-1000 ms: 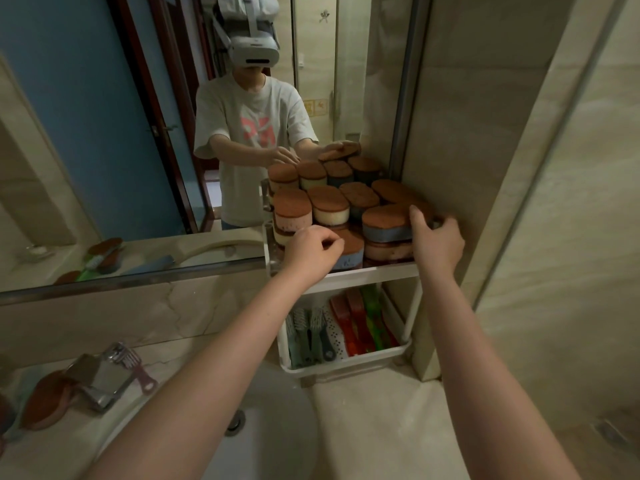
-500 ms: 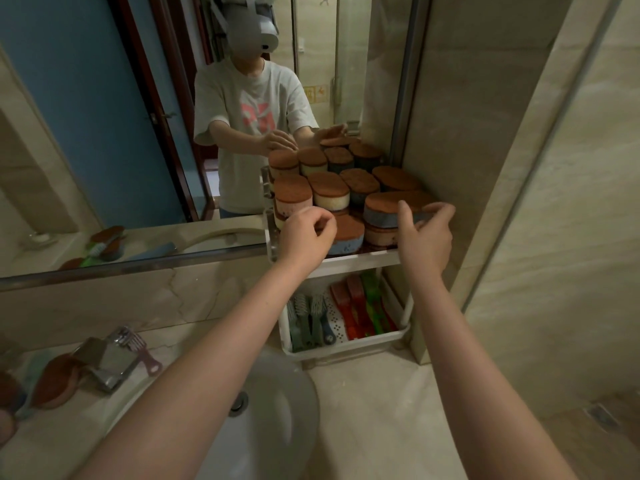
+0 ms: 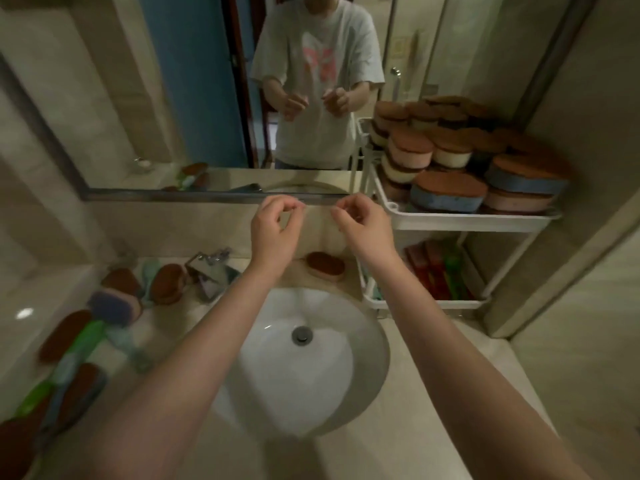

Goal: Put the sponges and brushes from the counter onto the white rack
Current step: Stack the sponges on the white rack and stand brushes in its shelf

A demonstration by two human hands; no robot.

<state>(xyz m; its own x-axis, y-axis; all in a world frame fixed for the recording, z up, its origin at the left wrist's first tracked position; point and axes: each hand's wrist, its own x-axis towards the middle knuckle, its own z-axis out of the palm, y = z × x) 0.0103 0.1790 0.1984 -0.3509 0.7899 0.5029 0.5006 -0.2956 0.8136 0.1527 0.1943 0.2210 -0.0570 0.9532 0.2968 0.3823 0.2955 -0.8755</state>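
**Stage between placements.** My left hand point(image 3: 273, 230) and right hand point(image 3: 363, 226) hang side by side over the back edge of the sink point(image 3: 311, 375). The fingers of both are loosely curled and hold nothing.

The white rack point(image 3: 467, 223) stands at 2 o'clock from the sink. Its top tier is crowded with stacked sponges point(image 3: 446, 195), and its lower tier holds brushes point(image 3: 436, 268).

The nearest item not yet moved is a brown-topped sponge point(image 3: 325, 266). It lies on the counter at 12 o'clock of the sink, seen between my wrists. A purple sponge point(image 3: 112, 304), a green-handled brush point(image 3: 79, 344) and others lie at 9 o'clock.

In my judgement the next move is to lower one hand onto the near sponge, then find a gap on the full top tier.

The left counter is blurred and cut off. The chrome object point(image 3: 207, 265) at 10 o'clock is probably a tap.
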